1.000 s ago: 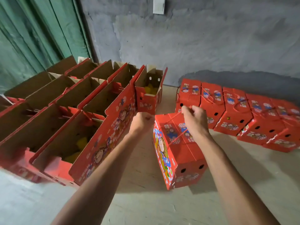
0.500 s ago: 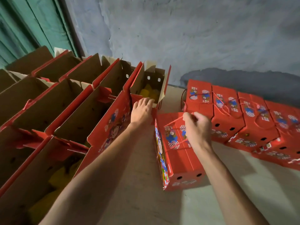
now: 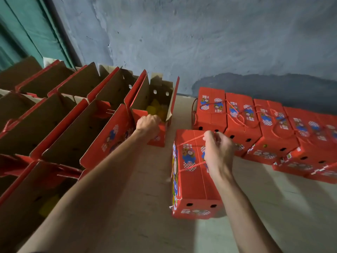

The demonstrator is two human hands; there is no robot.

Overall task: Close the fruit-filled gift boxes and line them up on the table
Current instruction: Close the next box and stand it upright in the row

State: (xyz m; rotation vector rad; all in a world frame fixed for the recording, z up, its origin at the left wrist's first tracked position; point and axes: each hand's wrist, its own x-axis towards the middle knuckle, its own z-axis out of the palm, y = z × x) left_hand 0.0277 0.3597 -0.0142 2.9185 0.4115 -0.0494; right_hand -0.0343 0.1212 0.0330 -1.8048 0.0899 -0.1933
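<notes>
Right hand (image 3: 218, 152) is sitting at centre frame, fingers curled tight and pinching the red-and-white cord handle (image 3: 191, 140) of a closed gift box (image 3: 196, 181). That box is standing on the pale tabletop (image 3: 145, 207) just below centre, its cartoon-printed long side facing left and 2 small round holes showing on its near end. The cord is stretching taut from the hand back to the left edge of the lid.

Left hand (image 3: 148, 123) is reaching up and left of it, fingers folded over the near rim of an open gift box (image 3: 158, 108) at upper centre, gripping the cardboard edge. Yellow fruit (image 3: 155, 109) is showing inside that box, and its flaps are standing upright.

Filling the left half of the frame, rows of open boxes (image 3: 60, 123) are standing packed side by side, brown insides facing up and red flaps raised; the nearest ones at lower left are showing blurred yellow shapes inside.

Along the right edge, a line of closed boxes (image 3: 269, 128) is running from upper centre toward the right border, touching one another against the foot of the grey wall (image 3: 200, 42), red cords lying loose across their lids. The held box is sitting just in front of the leftmost one in that line, close but whether touching I cannot tell.
</notes>
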